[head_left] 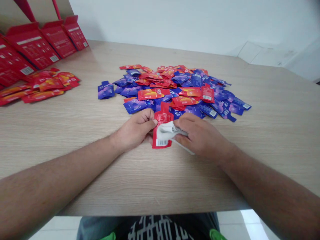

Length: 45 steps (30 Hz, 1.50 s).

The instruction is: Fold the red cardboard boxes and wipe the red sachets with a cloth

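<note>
My left hand (pixel 135 130) pinches a red sachet (pixel 162 117), my right hand (pixel 202 136) gripping a white cloth (pixel 168 130) against it. A mixed heap (pixel 175 90) remains; a red pile (pixel 47 85) lies by red cartons (pixel 32 46).

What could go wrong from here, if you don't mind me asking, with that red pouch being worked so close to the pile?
The right hand presses a white cloth onto the red pouch, so the slick pouch might slide or crease. The left hand sits just below the heap of red and blue pouches, so a careless move could knock some loose and spread them further across the table.
</note>
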Available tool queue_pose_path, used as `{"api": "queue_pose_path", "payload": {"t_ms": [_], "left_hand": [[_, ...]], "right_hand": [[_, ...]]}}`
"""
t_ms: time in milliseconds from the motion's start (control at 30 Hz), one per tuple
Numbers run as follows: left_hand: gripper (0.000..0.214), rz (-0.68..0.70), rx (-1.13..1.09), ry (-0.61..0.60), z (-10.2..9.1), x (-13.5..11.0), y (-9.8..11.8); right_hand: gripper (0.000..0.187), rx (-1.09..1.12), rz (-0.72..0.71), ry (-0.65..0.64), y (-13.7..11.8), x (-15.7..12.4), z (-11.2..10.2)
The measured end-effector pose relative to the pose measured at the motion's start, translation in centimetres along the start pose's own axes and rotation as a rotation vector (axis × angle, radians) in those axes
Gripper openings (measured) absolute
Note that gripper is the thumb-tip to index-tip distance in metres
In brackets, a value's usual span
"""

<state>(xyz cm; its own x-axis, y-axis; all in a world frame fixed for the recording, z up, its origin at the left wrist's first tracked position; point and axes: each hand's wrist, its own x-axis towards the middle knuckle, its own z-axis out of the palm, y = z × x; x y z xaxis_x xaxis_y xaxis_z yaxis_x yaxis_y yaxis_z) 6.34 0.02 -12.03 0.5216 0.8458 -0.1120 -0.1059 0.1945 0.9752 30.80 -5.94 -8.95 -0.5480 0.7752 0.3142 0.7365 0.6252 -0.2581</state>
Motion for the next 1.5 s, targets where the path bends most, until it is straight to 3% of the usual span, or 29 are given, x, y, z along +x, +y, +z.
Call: {"api": "queue_pose_path", "payload": {"t_ms": [100, 233, 400, 567, 700, 867, 1033, 1200, 1333, 1500], "left_hand": [[0.034, -0.011, -0.011, 0.005, -0.1, 0.0, -0.1], [0.033, 0.013, 0.031, -0.047, -0.3, 0.0, -0.3], [0.032, -0.007, 0.094, -0.067, -0.5, 0.0, -0.3], [0.032, 0.046, 0.19, -0.135, -0.6, -0.2, 0.0], [0.033, 0.038, 0.21, -0.176, -0.5, -0.3, 0.4], [0.027, 0.073, 0.295, -0.129, -0.4, -0.3, 0.3], [0.025, 0.08, 0.208, -0.129, -0.6, -0.2, -0.1], [0.024, 0.135, 0.324, -0.198, -0.9, 0.0, 0.2], [0.023, 0.093, 0.298, -0.197, -0.9, -0.1, 0.4], [0.024, 0.117, 0.374, -0.23, -0.7, -0.2, 0.7]], "right_hand": [[0.018, -0.016, 0.049, 0.08, -0.3, 0.0, 0.1], [0.017, 0.018, -0.07, -0.083, -1.1, 0.0, 0.3], [0.019, -0.027, 0.08, 0.154, -0.4, -0.1, 0.2], [0.017, 0.019, -0.039, 0.038, -0.5, -0.1, 0.1], [0.012, -0.04, 0.108, 0.192, 0.0, 0.1, -0.2], [0.012, 0.036, 0.016, 0.086, 0.0, 0.1, -0.2], [0.014, -0.026, 0.135, 0.227, 0.7, 0.2, -0.1], [0.01, 0.049, 0.014, 0.124, 0.2, 0.1, -0.2], [0.012, -0.015, 0.126, 0.198, 0.0, 0.1, -0.3], [0.01, 0.017, 0.076, 0.101, -0.2, 0.1, -0.3]]}}
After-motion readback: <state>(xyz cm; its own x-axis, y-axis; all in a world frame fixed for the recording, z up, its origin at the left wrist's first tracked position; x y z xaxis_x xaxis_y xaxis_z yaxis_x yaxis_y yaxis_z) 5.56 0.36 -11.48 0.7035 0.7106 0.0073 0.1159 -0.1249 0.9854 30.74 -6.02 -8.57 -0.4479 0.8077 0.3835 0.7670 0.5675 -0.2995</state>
